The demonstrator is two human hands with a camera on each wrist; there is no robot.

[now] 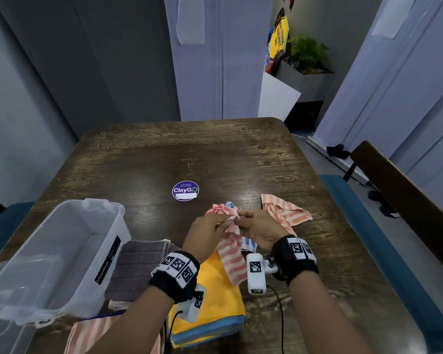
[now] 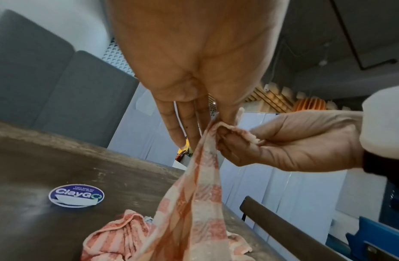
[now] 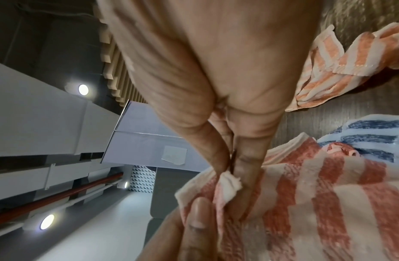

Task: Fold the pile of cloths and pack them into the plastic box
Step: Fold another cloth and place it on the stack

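Both hands pinch a red-striped cloth's edge above the table

Nearest, a folded yellow cloth stack (image 1: pixel 215 297), with a grey folded cloth (image 1: pixel 136 261) and the clear plastic box (image 1: pixel 62 254) to its left. Over them the left hand (image 1: pixel 207 232) and right hand (image 1: pixel 258 229) pinch the hanging red-striped cloth (image 1: pixel 232 259). Beyond are a crumpled orange-striped cloth (image 1: pixel 284 210) and a ClayGo sticker (image 1: pixel 185 190).

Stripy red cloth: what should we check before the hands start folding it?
1. Grip: left hand and right hand both pinch the red striped cloth at its top edge: ok.
2. Cloth spread flat: not ok, it hangs bunched.
3. Clear of the blue striped cloth: cannot tell, they overlap.
4. Bare table ahead for folding: ok.
5. The plastic box is open: ok.
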